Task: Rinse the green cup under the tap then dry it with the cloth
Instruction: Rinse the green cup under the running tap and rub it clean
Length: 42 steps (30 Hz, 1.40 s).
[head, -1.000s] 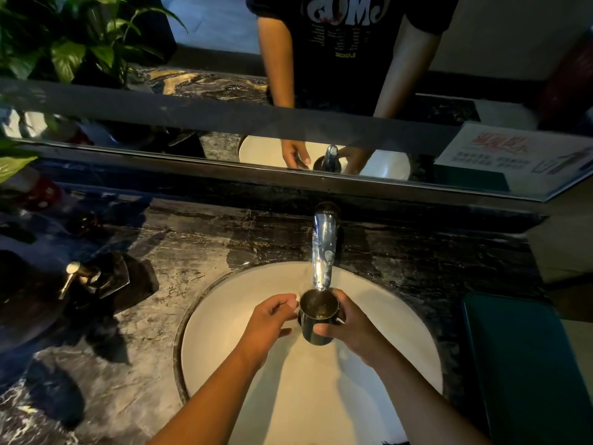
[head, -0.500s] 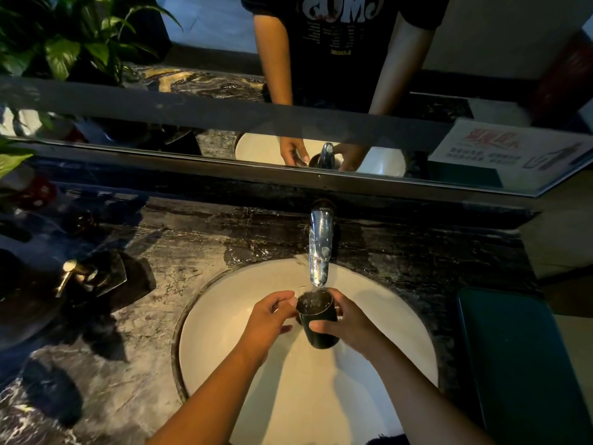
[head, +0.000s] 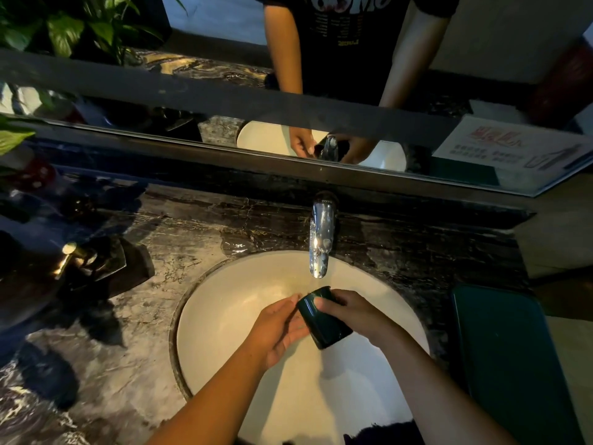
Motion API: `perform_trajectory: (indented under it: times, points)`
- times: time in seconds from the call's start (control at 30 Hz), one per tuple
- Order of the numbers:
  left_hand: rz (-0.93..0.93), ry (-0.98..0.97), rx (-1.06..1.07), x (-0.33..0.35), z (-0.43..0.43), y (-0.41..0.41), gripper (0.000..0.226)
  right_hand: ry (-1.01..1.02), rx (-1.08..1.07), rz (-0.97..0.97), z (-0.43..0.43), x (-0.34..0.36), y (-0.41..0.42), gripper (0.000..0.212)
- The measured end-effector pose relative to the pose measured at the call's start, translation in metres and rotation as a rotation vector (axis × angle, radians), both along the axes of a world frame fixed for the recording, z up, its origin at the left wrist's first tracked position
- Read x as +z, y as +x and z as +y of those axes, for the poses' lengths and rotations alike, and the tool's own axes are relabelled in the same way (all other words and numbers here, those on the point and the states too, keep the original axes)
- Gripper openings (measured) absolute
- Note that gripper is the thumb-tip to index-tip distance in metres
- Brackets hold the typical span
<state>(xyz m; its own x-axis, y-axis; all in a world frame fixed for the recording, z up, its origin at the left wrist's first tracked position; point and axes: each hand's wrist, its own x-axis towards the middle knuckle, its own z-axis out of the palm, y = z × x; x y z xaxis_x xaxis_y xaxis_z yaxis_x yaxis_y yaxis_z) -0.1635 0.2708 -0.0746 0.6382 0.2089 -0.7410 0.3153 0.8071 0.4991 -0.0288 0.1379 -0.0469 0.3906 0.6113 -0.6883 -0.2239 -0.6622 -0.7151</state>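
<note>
At the near edge of the sink (head: pixel 224 348), a dark cloth-like item (head: pixel 382 433) shows at the frame bottom; material cannot be confirmed. Both forearms reach in from the near edge over the white basin. Left hand (head: pixel 276 329): palm up, fingers apart and loosely curled, fingertips touching the cup's left side near its upper end. Right hand (head: pixel 356 314): fingers clamped on the green cup (head: pixel 322 319), thumb across the cup's upper wall, remaining fingers wrapped behind. Cup position: held above the basin center, tilted, one end up toward the tap, other end down toward the near edge; which end is the mouth cannot be told. The cup sits just below and slightly near of the tap (head: pixel 321 239) spout. Water flow not discernible. The chrome tap stands at the far edge of the sink on the dark marble counter (head: pixel 128 348). Right edge of counter: flat dark green tray (head: pixel 500 364). Left side of counter: dark dispenser w/ brass nozzle (head: pixel 69 256). Far edge: mirror (head: pixel 224 33) reflecting the person's arms and the tap; plant leaves (head: pixel 64 30) at the far left corner.
</note>
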Motion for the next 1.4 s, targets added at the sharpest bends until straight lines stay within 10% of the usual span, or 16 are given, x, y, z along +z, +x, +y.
perform_trajectory:
  times: [0.3, 0.8, 1.4]
  points:
    - [-0.066, -0.063, 0.059, 0.005, 0.005, 0.006, 0.038, 0.010, -0.023, 0.016, 0.008, 0.014, 0.002, 0.032]
    - [0.062, 0.061, -0.118, 0.008, 0.014, -0.003, 0.030, 0.147, -0.114, 0.046, 0.011, -0.017, -0.023, 0.096]
    - [0.108, 0.331, -0.082, -0.002, 0.020, 0.010, 0.034, 0.163, -0.111, -0.100, 0.018, -0.028, -0.015, 0.074]
